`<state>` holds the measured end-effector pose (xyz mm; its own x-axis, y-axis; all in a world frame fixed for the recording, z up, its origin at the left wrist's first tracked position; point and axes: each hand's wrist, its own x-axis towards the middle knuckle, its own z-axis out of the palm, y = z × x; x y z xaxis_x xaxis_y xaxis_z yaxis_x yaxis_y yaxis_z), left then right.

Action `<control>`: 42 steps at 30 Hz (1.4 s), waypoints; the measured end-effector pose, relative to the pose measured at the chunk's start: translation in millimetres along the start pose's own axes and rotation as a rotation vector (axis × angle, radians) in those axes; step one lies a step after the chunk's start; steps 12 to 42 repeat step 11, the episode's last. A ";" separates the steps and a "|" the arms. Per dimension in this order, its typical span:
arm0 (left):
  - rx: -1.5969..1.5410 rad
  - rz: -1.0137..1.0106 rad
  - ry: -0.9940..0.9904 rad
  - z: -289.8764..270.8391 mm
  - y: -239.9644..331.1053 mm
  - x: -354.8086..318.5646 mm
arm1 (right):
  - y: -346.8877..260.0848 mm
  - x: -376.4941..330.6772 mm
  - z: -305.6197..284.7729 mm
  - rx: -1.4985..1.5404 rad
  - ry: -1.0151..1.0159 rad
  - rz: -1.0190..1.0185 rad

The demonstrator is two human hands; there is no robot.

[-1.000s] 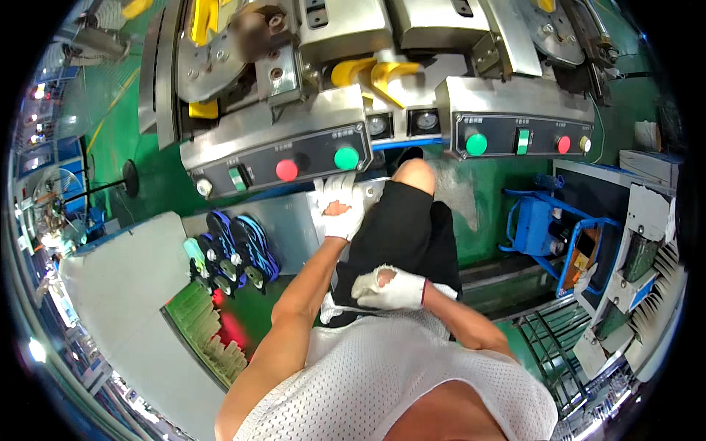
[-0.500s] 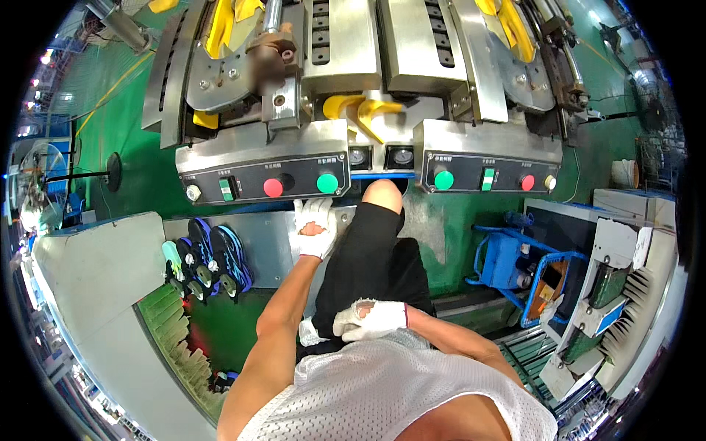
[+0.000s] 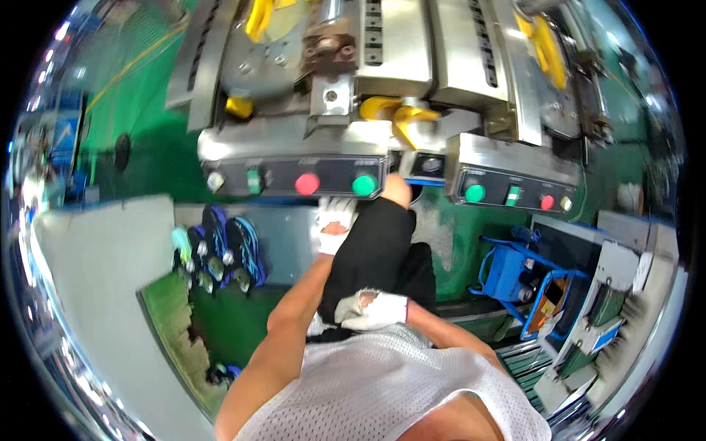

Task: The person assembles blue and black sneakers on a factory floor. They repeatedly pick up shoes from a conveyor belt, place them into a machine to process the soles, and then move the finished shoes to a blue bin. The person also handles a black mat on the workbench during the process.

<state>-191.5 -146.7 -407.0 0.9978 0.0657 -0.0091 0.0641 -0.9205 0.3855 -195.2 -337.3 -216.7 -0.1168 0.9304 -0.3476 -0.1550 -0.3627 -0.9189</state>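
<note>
1. Shorts, black (image 3: 371,250), cover your raised thigh right below the left control panel (image 3: 294,180) of the steel press machine (image 3: 412,66); your knee (image 3: 396,189) nearly touches the panel's lower edge, close to the green button (image 3: 363,184).
2. Your left hand (image 3: 334,224), in a worn white glove, lies flat and fairly open on the shorts near the knee, gripping nothing that I can make out; the fisheye blur leaves me unsure whether the fingers pinch the cloth.
3. Your right hand (image 3: 375,309), also gloved, rests loosely curled on the upper thigh by your waist, holding nothing visible.
4. If you mean to press a control, lift the left hand straight up to it and keep the knee clear of the panel, so that only a finger reaches the red button (image 3: 307,183) or the green one.
5. Keep both hands well away from the yellow clamps (image 3: 401,117) above.
6. Blue-and-black shoes (image 3: 224,246) stand in a row on the desk (image 3: 95,272) to your left, and a blue cart (image 3: 515,272) sits to your right beneath the second panel (image 3: 515,192).
</note>
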 end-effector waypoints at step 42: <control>-0.640 -0.223 0.533 -31.1 -4.1 -31.1 | -9.4 42.6 -22.5 -0.444 0.090 0.176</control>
